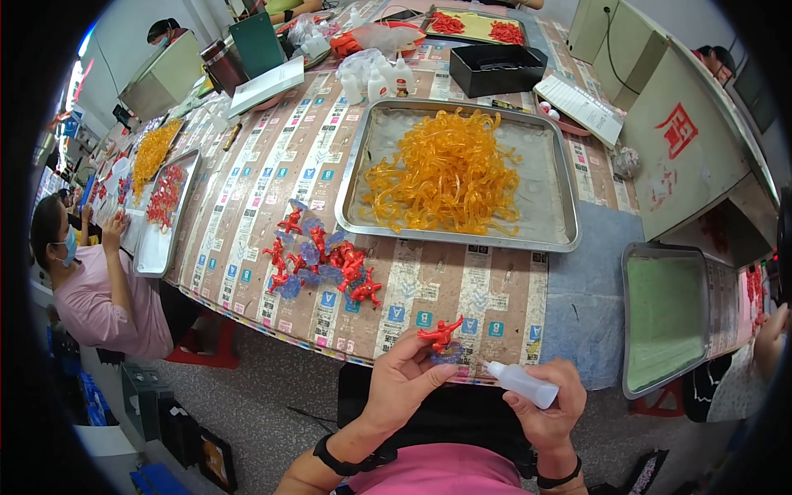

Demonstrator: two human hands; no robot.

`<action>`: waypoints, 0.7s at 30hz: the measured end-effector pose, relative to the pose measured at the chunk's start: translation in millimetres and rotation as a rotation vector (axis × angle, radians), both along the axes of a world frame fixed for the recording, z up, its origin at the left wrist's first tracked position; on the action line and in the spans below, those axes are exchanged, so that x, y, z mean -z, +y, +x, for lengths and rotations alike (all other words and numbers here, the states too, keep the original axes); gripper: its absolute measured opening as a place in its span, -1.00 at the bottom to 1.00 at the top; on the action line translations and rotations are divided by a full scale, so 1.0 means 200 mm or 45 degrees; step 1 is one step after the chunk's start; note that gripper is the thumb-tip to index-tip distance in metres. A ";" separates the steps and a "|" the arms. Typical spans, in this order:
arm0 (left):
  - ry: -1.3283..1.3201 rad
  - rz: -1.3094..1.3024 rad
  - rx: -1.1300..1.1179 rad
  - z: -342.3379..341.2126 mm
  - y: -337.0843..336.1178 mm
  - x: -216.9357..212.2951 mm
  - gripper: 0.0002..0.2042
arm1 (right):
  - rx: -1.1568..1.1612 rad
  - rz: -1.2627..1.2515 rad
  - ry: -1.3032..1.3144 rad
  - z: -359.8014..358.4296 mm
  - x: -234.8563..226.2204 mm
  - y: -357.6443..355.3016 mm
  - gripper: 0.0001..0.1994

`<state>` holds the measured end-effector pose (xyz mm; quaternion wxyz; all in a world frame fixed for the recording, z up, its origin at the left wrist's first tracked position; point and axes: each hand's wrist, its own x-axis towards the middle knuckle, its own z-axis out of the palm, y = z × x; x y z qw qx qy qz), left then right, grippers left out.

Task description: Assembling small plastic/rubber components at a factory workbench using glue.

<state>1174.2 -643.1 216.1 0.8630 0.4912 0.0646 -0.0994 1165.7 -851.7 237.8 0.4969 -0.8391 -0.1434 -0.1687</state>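
My left hand (404,381) pinches a small red figurine (442,333) on a translucent bluish-purple base (446,355), held over the table's front edge. Closed round a white squeeze bottle (523,384) is my right hand (551,404); the bottle's narrow nozzle points left toward the figurine's base, with a small gap between them. Beyond my left hand lies a loose group of similar red figurines (351,266) with purplish bases. A metal tray (544,148) behind them carries a heap of translucent orange curly pieces (450,173).
White squeeze bottles (378,86) and a black box (497,69) stand behind the tray. A green-lined tray (665,318) sits at the right by a cabinet (685,132). On the left, a masked person in pink (99,297) works beside another metal tray (157,247). Another person's hand (771,338) shows far right.
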 end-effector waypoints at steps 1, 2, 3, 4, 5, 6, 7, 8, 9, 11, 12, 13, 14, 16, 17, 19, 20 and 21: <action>-0.004 0.007 -0.004 0.00 0.00 0.00 -0.58 | -0.004 0.012 0.019 0.00 0.00 0.00 -0.59; -0.008 0.014 -0.008 0.00 0.00 0.00 -0.58 | -0.003 0.013 0.019 0.00 0.00 0.00 -0.59; -0.008 0.014 -0.007 0.00 0.00 0.00 -0.58 | -0.004 0.005 0.008 0.00 0.00 0.00 -0.59; -0.004 0.013 -0.008 0.00 0.00 0.00 -0.58 | -0.006 -0.003 -0.003 0.00 0.00 0.00 -0.58; 0.000 0.011 -0.009 0.00 0.00 -0.01 -0.58 | -0.005 -0.002 -0.003 0.00 0.00 0.00 -0.58; 0.000 0.011 -0.008 0.00 0.00 0.00 -0.58 | -0.008 0.008 -0.004 0.00 0.00 0.00 -0.58; -0.005 0.020 -0.006 0.00 0.00 0.00 -0.58 | -0.011 0.017 -0.004 -0.01 0.00 0.00 -0.58; -0.010 0.029 -0.004 -0.01 0.00 0.00 -0.58 | -0.010 0.018 -0.003 -0.01 0.00 0.00 -0.58; -0.010 0.029 -0.003 0.00 0.00 0.00 -0.58 | -0.014 0.009 -0.007 -0.01 0.00 -0.01 -0.58; -0.018 0.028 -0.008 -0.01 0.00 0.01 -0.59 | -0.016 0.000 -0.009 0.00 0.00 -0.01 -0.57; -0.017 0.028 -0.007 0.00 0.00 0.01 -0.59 | -0.015 -0.003 -0.010 0.00 0.00 -0.01 -0.57; -0.021 0.026 -0.003 0.00 -0.01 0.01 -0.59 | -0.015 -0.007 -0.011 0.00 0.00 -0.01 -0.57; -0.024 0.023 0.002 0.00 -0.01 0.01 -0.59 | -0.012 -0.008 -0.010 0.00 0.00 -0.01 -0.57; -0.022 0.026 -0.006 0.00 0.00 0.01 -0.59 | -0.016 0.000 -0.003 0.00 0.01 0.00 -0.58; -0.020 0.027 -0.009 -0.01 0.01 0.01 -0.59 | -0.020 0.001 -0.002 0.00 0.01 0.00 -0.58; -0.026 0.028 -0.009 0.00 0.00 0.01 -0.59 | -0.010 0.010 -0.014 0.00 0.01 0.00 -0.58; -0.031 0.030 -0.011 0.00 0.00 0.01 -0.59 | -0.010 0.010 -0.014 0.00 0.01 0.00 -0.58; -0.031 0.030 -0.011 0.00 0.00 0.01 -0.59 | -0.006 0.010 -0.009 0.00 0.00 0.00 -0.58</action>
